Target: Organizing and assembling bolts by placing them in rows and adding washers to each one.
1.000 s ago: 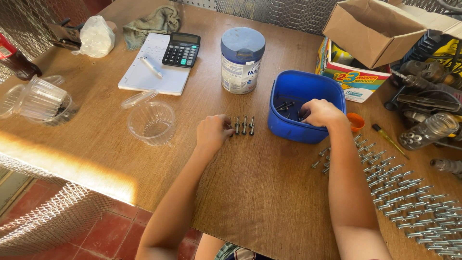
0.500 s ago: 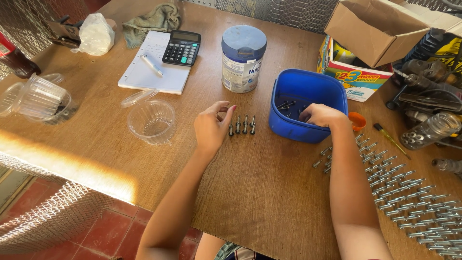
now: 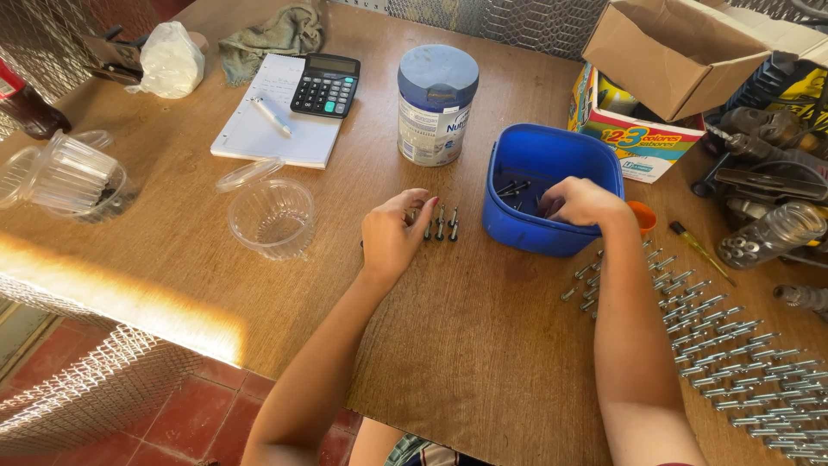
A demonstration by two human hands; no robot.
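Head view shows your right hand [image 3: 585,200] dipped into the blue tub [image 3: 552,185], fingers curled down among the dark bolts [image 3: 514,186] lying in it; whether it has closed on one you cannot tell from here, since the knuckles hide the fingertips. Your left hand [image 3: 392,233] rests on the wooden desk [image 3: 483,345] just left of the tub, fingers loosely bent and holding nothing, its tips beside a short row of small bolts [image 3: 442,223] standing between that hand and the tub's left wall.

As for progress: a wide field of silver bolts [image 3: 733,345] already lies in rows to the right of the tub and below it, so much looks laid out (the short row by your left hand is only a few pieces). Some bolts remain in the tub, so the emptying seems unfinished.

Behind the tub stands a capped tin [image 3: 437,103], and further left of that a calculator [image 3: 325,85] on a notepad [image 3: 272,129]. A clear plastic cup [image 3: 269,216] sits well left of the tub, beyond your left hand.
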